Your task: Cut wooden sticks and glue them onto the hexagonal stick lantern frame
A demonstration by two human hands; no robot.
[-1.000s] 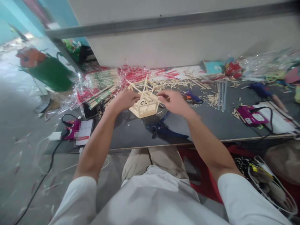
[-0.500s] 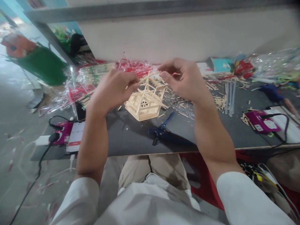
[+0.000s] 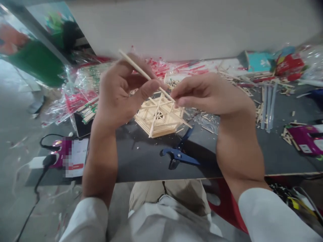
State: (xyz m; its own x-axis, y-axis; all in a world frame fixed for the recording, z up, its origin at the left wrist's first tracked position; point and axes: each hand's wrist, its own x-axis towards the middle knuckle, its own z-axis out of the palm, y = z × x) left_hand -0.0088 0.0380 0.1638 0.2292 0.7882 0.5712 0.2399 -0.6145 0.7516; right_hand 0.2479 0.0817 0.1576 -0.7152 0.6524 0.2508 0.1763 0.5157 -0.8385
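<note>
A thin wooden stick point(image 3: 136, 66) slants down to the right between my two hands. My left hand point(image 3: 123, 90) pinches it along its middle, with thumb and fingers closed. The fingertips of my right hand point(image 3: 207, 94) are pressed together at the stick's lower right end. Below and between the hands, a hexagonal structure of pale wooden sticks point(image 3: 164, 129) rests on the dark table, with several sticks crossing over its top. Blue cutters point(image 3: 178, 155) lie on the table in front of it, jaws to the left.
Bundled sticks and clear wrap point(image 3: 93, 80) lie at the back left. A phone point(image 3: 78, 154) and a purple power strip point(image 3: 60, 153) sit at the left edge. Glue sticks point(image 3: 267, 107) and another purple power strip point(image 3: 308, 139) are at the right. A green bin point(image 3: 37, 64) stands far left.
A long stick now shows in my left hand, and my right fingertips have come to its end. The view has shifted, with the cutters appearing more fully.
</note>
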